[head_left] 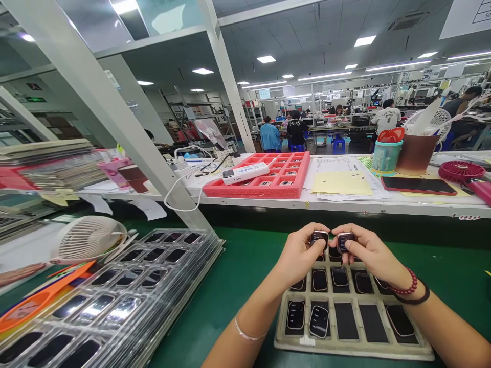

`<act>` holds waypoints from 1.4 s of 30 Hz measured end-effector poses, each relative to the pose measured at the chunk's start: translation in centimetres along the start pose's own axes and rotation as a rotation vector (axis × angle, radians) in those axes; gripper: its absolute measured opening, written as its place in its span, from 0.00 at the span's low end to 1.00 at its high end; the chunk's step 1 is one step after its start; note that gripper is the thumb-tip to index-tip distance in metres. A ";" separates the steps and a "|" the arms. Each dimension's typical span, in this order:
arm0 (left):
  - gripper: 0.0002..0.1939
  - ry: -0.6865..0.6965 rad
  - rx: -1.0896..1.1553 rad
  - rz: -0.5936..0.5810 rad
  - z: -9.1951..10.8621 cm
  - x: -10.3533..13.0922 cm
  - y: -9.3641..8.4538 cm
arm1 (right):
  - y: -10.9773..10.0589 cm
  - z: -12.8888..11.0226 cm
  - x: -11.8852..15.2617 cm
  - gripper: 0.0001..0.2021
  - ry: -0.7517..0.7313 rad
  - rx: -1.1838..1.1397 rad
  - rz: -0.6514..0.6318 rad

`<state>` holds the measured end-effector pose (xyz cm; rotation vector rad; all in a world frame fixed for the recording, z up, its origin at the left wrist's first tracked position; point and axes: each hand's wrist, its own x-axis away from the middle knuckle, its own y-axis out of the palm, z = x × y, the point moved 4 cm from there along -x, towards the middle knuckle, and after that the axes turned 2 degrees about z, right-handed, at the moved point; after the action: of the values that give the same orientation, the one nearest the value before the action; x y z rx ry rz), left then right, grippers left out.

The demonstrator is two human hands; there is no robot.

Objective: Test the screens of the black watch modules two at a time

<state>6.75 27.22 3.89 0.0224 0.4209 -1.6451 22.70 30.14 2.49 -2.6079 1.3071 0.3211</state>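
Note:
My left hand grips a smartwatch body, strapless and with lit text on its screen, thumb over the glass. Another lit smartwatch body is pinched in my right hand, close beside the first. Both are held over the far side of a beige compartment tray lying on the green bench. Several dark-screened watch bodies sit in its compartments. In the front row, two watches at the left show lit text, one at the right is dark, and two compartments between show black lining.
Stacked clear plastic trays of dark watch screens stand at left, beside an orange-handled tool and white fan. The shelf holds a red foam tray, papers, phone and cup. People sit beyond.

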 end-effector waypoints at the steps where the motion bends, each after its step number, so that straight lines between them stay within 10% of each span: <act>1: 0.11 0.000 -0.008 -0.002 0.1 0.0 0.0 | 0.0 0.0 0.0 0.12 0.000 -0.005 -0.001; 42: 0.20 -0.027 -0.043 -0.004 0.0 0.3 0.0 | -0.4 0.0 0.0 0.13 -0.021 -0.008 -0.018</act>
<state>6.73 26.97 3.85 -0.0325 0.4361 -1.6378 23.03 30.34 2.54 -2.6135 1.2779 0.3508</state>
